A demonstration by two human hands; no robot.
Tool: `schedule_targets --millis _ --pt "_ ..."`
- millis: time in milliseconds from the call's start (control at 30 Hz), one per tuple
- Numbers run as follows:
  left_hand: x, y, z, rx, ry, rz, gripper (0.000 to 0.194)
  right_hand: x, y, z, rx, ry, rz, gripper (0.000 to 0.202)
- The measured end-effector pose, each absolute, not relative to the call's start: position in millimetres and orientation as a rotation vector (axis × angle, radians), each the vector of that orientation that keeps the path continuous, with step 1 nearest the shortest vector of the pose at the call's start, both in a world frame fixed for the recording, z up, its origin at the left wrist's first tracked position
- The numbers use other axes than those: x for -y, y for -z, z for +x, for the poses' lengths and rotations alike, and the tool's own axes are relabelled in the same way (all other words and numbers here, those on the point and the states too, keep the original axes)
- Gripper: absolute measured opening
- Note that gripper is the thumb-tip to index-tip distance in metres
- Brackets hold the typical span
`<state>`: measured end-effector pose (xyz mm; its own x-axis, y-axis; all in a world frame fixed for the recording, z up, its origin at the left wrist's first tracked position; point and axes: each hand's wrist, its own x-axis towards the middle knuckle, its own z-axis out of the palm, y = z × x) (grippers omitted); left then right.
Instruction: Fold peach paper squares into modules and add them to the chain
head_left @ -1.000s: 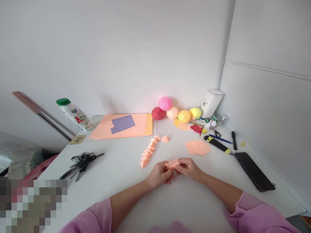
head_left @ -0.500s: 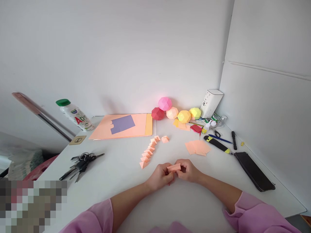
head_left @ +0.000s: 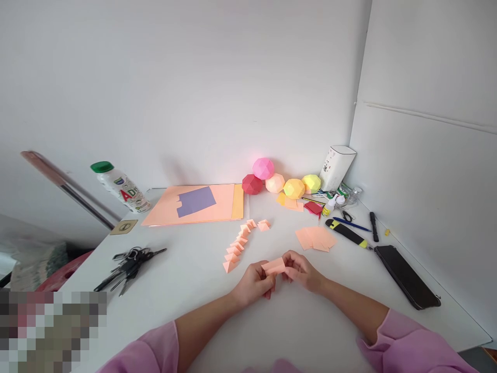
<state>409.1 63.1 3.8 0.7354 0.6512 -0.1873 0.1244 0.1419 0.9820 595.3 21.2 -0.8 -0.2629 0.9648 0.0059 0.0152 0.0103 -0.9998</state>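
Between my two hands is a small folded piece of peach paper [head_left: 275, 266], held above the white table. My left hand [head_left: 253, 283] pinches its left end between thumb and fingers. At its right end, the fingers of my right hand [head_left: 305, 273] close on the edge. Just beyond my left hand lies a slanting row of folded peach paper pieces [head_left: 235, 248], with another folded piece [head_left: 264, 225] beside the row's far end. Flat peach paper squares [head_left: 316, 238] lie overlapping past my right hand.
Faceted paper balls [head_left: 263, 169] rest against the wall. Large peach sheets [head_left: 194, 207] carry a purple piece [head_left: 196, 201]. Keys [head_left: 134, 264] and a bottle [head_left: 121, 187] are at left; a utility knife [head_left: 346, 232], blue pen [head_left: 351, 224] and black case [head_left: 406, 275] at right.
The folded paper has shifted slightly left and tilted, showing a broader face. My right hand's fingers have moved up a little along its right end.
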Motion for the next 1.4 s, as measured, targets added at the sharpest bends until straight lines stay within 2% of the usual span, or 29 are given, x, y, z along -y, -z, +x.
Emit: schedule_targets --millis 167,433,600,733,833,1033,1233,1400 --pt "-62.7 3.4 410.5 -0.684 -0.424 1.387 0.006 -18.7 -2.7 590.2 1.561 -1.401 -1.121 0.022" --pt "-62.2 3.0 412.4 -0.719 -0.416 1.404 0.007 -20.2 4.4 594.5 1.466 -1.339 -1.216 0.015" --pt "-61.8 3.0 411.0 -0.715 -0.456 1.366 0.017 -22.2 5.8 595.6 1.390 -1.368 -1.140 0.010" --pt "-61.2 3.0 410.4 -0.656 -0.528 1.282 0.020 -22.4 4.5 596.7 1.348 -1.375 -1.137 0.015" --pt "-62.2 4.8 412.0 -0.640 -0.581 1.238 0.030 -22.0 1.5 595.9 1.401 -1.365 -1.146 0.019" --pt "-65.5 6.1 414.9 -0.627 -0.597 1.185 0.037 -21.0 0.9 594.1 1.465 -1.349 -1.182 0.018" --pt "-67.2 5.6 412.6 -0.615 -0.641 1.096 0.034 -20.6 5.8 597.2 1.335 -1.273 -1.182 0.021" --pt "-67.0 6.4 412.2 -0.616 -0.644 1.071 0.026 -18.4 5.3 596.1 1.359 -1.171 -1.140 0.007"
